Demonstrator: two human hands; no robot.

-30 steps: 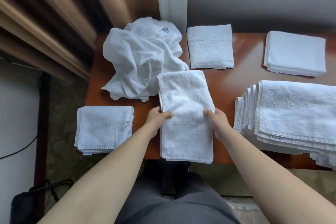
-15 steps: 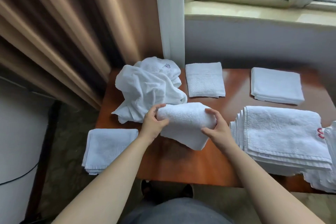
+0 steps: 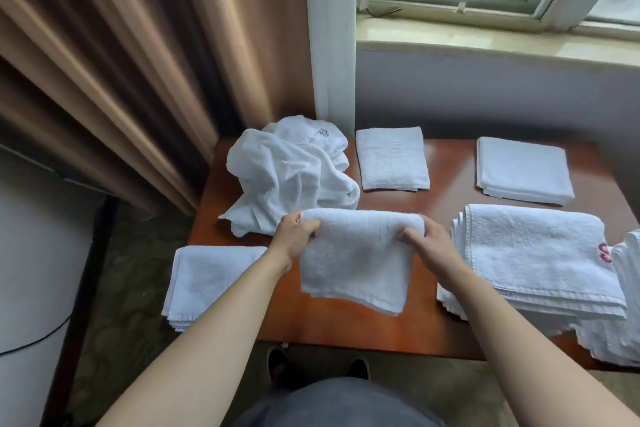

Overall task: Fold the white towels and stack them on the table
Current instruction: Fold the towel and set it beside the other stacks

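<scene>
I hold a white towel (image 3: 356, 260) folded in half over the middle of the brown table (image 3: 349, 326). My left hand (image 3: 294, 236) grips its left end at the fold, and my right hand (image 3: 427, 244) grips the right end. The lower half hangs down toward the tabletop. A crumpled heap of unfolded white towels (image 3: 287, 177) lies behind it at the back left. A folded stack (image 3: 207, 284) sits at the front left corner, partly over the edge.
A folded towel (image 3: 393, 159) and another folded stack (image 3: 523, 170) lie along the table's back. A big pile of folded towels (image 3: 536, 256) fills the right side, with more at the far right edge. Brown curtains (image 3: 121, 62) hang left; a windowsill (image 3: 485, 45) runs behind.
The towel lay flat and long on the table a second ago. Both hands lifted it at the middle, doubled it over, and now hold it raised; my head tilted up toward the window.
</scene>
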